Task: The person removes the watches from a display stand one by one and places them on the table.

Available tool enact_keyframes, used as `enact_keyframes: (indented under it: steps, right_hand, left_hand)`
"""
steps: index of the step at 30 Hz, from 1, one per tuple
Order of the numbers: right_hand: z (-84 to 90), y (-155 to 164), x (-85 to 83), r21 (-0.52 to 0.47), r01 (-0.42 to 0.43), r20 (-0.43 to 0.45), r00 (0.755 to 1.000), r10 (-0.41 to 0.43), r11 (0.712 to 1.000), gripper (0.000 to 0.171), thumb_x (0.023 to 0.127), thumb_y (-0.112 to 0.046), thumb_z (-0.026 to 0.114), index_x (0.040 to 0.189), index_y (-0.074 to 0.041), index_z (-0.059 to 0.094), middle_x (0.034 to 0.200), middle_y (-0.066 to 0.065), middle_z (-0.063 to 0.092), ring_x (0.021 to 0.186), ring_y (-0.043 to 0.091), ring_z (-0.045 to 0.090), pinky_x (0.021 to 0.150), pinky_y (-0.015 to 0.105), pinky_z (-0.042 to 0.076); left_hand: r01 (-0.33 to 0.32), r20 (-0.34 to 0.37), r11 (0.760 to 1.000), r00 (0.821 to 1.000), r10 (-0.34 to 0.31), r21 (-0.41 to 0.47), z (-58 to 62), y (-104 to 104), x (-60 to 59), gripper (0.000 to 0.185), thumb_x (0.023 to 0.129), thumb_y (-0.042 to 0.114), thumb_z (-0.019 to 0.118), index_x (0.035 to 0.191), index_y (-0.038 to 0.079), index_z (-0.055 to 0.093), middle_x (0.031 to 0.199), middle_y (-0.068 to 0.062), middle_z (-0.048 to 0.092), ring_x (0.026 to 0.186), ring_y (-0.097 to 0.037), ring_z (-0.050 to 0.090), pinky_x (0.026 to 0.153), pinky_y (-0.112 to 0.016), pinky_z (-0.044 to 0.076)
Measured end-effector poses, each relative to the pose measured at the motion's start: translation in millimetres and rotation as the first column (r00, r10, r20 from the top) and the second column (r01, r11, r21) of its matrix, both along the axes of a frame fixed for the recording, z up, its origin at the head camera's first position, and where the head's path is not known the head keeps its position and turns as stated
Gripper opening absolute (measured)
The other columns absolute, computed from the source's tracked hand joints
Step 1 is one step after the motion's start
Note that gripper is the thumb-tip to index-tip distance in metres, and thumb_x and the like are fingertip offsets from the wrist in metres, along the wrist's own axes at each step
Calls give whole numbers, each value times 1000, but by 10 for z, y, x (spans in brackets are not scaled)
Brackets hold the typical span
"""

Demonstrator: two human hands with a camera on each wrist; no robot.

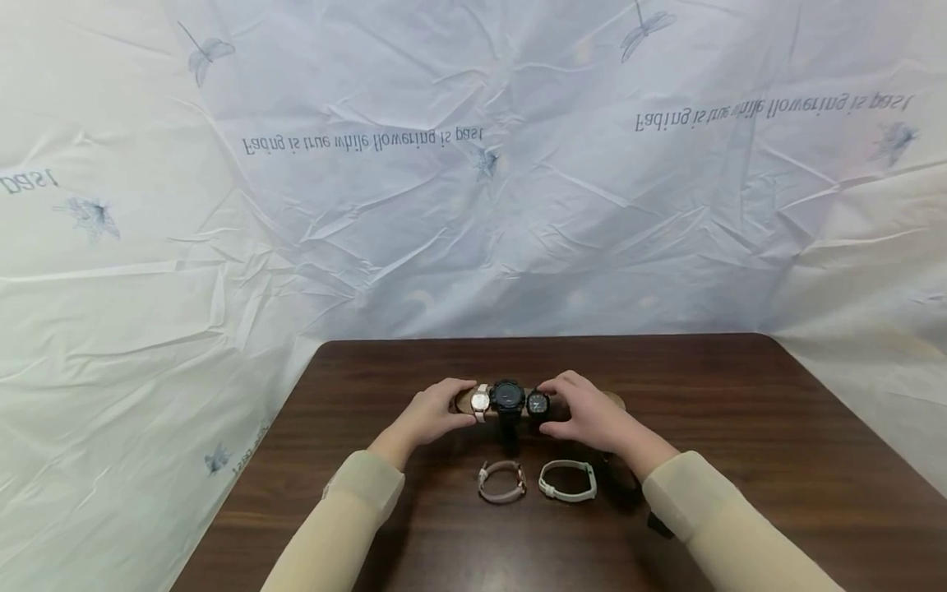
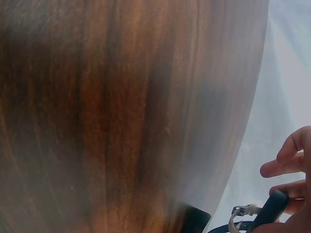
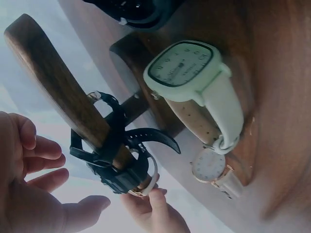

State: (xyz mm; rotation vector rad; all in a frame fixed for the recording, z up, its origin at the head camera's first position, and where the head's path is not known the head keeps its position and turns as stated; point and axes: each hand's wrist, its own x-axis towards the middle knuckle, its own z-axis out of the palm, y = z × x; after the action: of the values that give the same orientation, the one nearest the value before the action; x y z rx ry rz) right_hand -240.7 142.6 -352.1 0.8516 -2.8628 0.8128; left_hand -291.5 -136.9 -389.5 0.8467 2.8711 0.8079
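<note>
A wooden stand bar [image 1: 612,400] on the dark table [image 1: 740,427] carries three watches: a pale one [image 1: 480,402], a large black one [image 1: 507,397] and a small black one [image 1: 538,403]. My left hand [image 1: 462,404] curls round the bar's left end, its fingers on the pale watch. Around the small black watch, my right hand [image 1: 555,407] has its thumb below and fingers above. In the right wrist view the bar [image 3: 53,87] holds the black watches [image 3: 114,167], with my right hand [image 3: 80,177] beside them. The left wrist view shows only my left fingers [image 2: 291,162] and a black strap [image 2: 269,208].
Two watches lie loose on the table in front of the stand, between my forearms: a pink-beige one [image 1: 502,482] and a white one [image 1: 567,481]. A crinkled white printed sheet [image 1: 473,205] hangs behind the table. The table's left edge runs diagonally near my left sleeve [image 1: 340,526].
</note>
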Motion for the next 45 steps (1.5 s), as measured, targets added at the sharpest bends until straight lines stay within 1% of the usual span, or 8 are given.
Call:
enact_keyframes:
  steps: [4, 9, 16, 22, 29, 33, 39, 45]
  right_hand:
    - [4, 3, -33, 14, 24, 8, 1000, -24, 1000, 56, 75, -40, 64, 121, -13, 47, 112, 1, 41, 98, 17, 47, 75, 34, 42]
    - [-28, 11, -75, 26, 44, -8, 999, -43, 999, 55, 76, -36, 66, 121, -12, 47, 113, 2, 40, 95, 16, 45, 74, 35, 41]
    - [-61, 11, -119, 33, 44, -22, 999, -44, 998, 55, 75, -34, 66, 121, -9, 47, 114, 5, 40, 98, 19, 44, 75, 37, 41]
    - [-90, 2, -159, 49, 46, -13, 999, -45, 998, 55, 75, -30, 67, 121, -9, 47, 117, 6, 38, 102, 21, 42, 77, 39, 40]
    - [-99, -20, -209, 81, 44, -3, 999, -44, 996, 53, 75, -29, 68, 121, -11, 48, 119, 5, 39, 108, 26, 39, 82, 43, 37]
    - [-101, -21, -223, 84, 48, 0, 999, -48, 995, 52, 75, -28, 68, 120, -11, 49, 118, 5, 41, 106, 26, 40, 81, 43, 38]
    - [-104, -27, -232, 91, 51, -9, 999, -50, 995, 49, 75, -27, 68, 117, -12, 50, 114, 4, 42, 103, 23, 42, 79, 39, 39]
    - [-112, -40, -232, 84, 55, 0, 998, -55, 995, 49, 76, -25, 68, 118, -9, 50, 108, 5, 45, 94, 18, 47, 73, 34, 42]
  left_hand:
    - [1, 4, 1000, 1000, -1, -1, 6, 3, 2, 59, 79, 38, 61, 131, 19, 39, 125, 1, 43, 106, -15, 45, 83, -38, 38]
    - [2, 13, 1000, 1000, -2, 14, 3, 6, -1, 58, 79, 38, 61, 130, 19, 40, 123, 1, 44, 105, -15, 46, 81, -36, 39]
    - [3, 20, 1000, 1000, -3, 25, 1, 11, -13, 59, 77, 40, 62, 129, 19, 41, 122, 1, 45, 103, -14, 47, 79, -36, 40]
    - [-13, 40, 999, 999, 12, 49, -17, 24, -11, 59, 76, 41, 63, 127, 22, 42, 121, 2, 45, 101, -12, 47, 77, -34, 40]
    - [-21, 43, 999, 999, 19, 50, -31, 16, -13, 58, 75, 41, 64, 127, 24, 43, 120, 3, 45, 100, -11, 47, 78, -33, 40]
    - [-21, 40, 999, 999, 19, 48, -27, 25, 1, 58, 75, 42, 63, 126, 24, 43, 119, 3, 45, 98, -11, 47, 77, -33, 40]
    - [-23, 30, 999, 999, 21, 42, -31, 28, -1, 58, 75, 42, 64, 126, 23, 43, 120, 3, 45, 99, -11, 47, 77, -33, 40]
    - [-25, 21, 999, 999, 25, 33, -33, 29, -5, 58, 75, 42, 64, 126, 24, 43, 120, 4, 45, 100, -10, 47, 79, -33, 39]
